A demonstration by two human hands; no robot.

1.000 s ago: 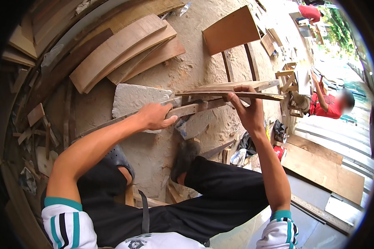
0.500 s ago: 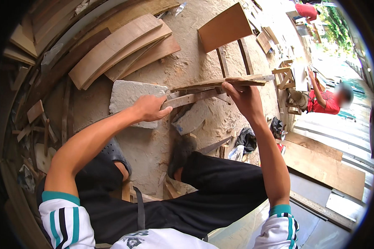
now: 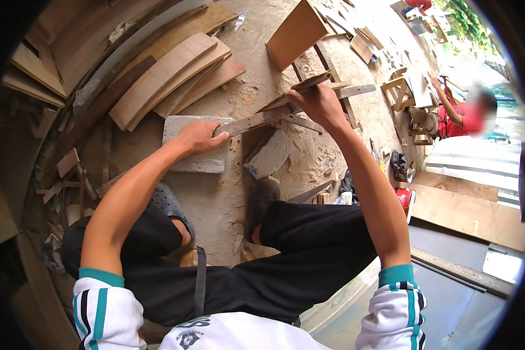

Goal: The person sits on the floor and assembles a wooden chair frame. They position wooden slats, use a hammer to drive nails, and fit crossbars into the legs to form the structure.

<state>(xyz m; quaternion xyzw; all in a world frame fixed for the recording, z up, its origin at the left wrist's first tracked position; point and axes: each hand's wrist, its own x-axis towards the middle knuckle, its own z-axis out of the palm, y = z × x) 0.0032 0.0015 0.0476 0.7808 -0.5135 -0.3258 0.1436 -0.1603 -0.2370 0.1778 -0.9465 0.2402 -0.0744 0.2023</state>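
Observation:
My left hand (image 3: 198, 137) is closed round the near end of a narrow wooden slat (image 3: 254, 121), above a pale concrete block (image 3: 198, 166). The slat runs up to the right, passing below my right hand (image 3: 321, 105). Those right fingers are closed on a thin wooden board (image 3: 306, 83), tilted and seen nearly edge-on. The board lies close over the slat; whether they are joined I cannot tell. A second greyish block (image 3: 269, 154) rests on the ground below the slat, beyond my right shoe (image 3: 261, 201).
Curved wooden pieces (image 3: 166, 79) are stacked at the far left. A brown panel (image 3: 297, 35) stands on wooden legs ahead. A saw-like blade (image 3: 310, 191), a red can (image 3: 403, 198) and a black bag (image 3: 399, 160) lie to the right. A person in red (image 3: 458, 119) works farther off.
My right hand has moved left and away from me, tilting the board more steeply. The slat's far end shows more beyond it. My left hand still grips the slat.

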